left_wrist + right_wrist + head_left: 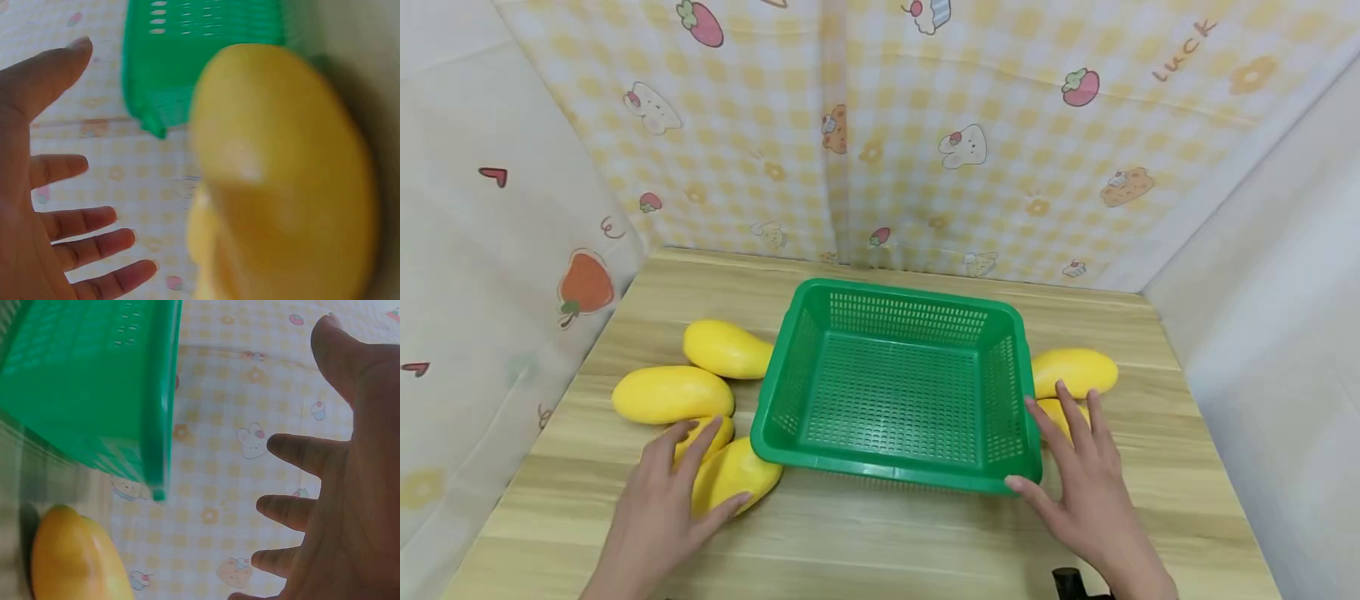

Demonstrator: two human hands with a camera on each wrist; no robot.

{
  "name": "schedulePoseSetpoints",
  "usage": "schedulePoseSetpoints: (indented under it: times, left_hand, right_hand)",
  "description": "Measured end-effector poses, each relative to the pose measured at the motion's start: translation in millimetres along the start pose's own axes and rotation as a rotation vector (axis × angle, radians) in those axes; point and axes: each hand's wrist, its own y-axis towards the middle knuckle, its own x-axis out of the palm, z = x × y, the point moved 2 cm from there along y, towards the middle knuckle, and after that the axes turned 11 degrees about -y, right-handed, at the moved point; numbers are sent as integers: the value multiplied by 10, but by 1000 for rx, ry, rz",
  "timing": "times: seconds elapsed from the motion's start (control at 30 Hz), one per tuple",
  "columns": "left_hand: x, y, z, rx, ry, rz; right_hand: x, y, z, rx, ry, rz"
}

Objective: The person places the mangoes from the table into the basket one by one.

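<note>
A green plastic basket [887,473] with slotted walls sits mid-table, its inside bare. Left of it lie several smooth yellow oblong fruits [672,393], mango-like in shape. Over the nearest ones hovers my left hand [658,508], fingers spread; the left wrist view shows a gap between it and a large yellow fruit [281,169]. My right hand [1086,500], fingers also spread, is by the basket's near right corner, apart from the basket wall [81,394] in the right wrist view. Beyond its fingers lie two yellow fruits [1075,372], one partly hidden by the hand.
The wood-grain table [895,550] is bounded at the back by a yellow checked cloth [895,108]. White cloth walls [1262,233] stand at both sides. A black object [1067,583], partly cut off, is at the near edge beside my right wrist.
</note>
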Motion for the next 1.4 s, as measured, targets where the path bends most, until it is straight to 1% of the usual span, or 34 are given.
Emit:
schedulePoseSetpoints:
  times: [0.07, 0.17, 0.27, 0.4, 0.5, 0.7, 0.77, 0.83, 0.9, 0.97, 1.07, 1.23, 1.33, 1.4]
  left_hand:
    - [78, -92, -10, 12, 6, -3]
    - [204, -185, -4, 24, 29, -36]
    - [305, -235, 10, 4, 81, -80]
    - [365, -269, 27, -67, 133, -131]
    - [386, -292, 35, -95, 136, -144]
    - [410, -303, 32, -113, 116, -105]
    - [402, -290, 34, -131, 108, -101]
    - [380, -279, 43, -158, 98, -113]
    - [347, -269, 57, -184, 88, -121]
    - [301, -269, 77, -209, 80, -112]
    - [214, -286, 115, -229, 94, -70]
    - [64, -360, 169, -262, 136, -17]
    - [-24, -394, 167, -259, 127, 29]
    - [-77, -388, 160, -238, 105, 88]
  right_hand:
    - [72, -1, -7, 1, 12, -32]
    - [206, -18, -22, 8, 20, -78]
    - [331, -52, -43, 20, 20, -96]
    - [444, -99, -78, 23, 12, -71]
    - [479, -127, -95, 21, 11, -42]
    - [496, -166, -133, 56, 33, -16]
    - [497, -170, -151, 64, 42, 6]
    - [501, -169, -164, 66, 50, 32]
    - [502, -162, -171, 69, 56, 53]
    - [500, -156, -176, 75, 69, 65]
    - [489, -153, -177, 107, 85, 83]
    - [446, -150, -151, 221, 61, 151]
    - [408, -124, -124, 273, 68, 190]
    - [389, -94, -104, 287, 78, 222]
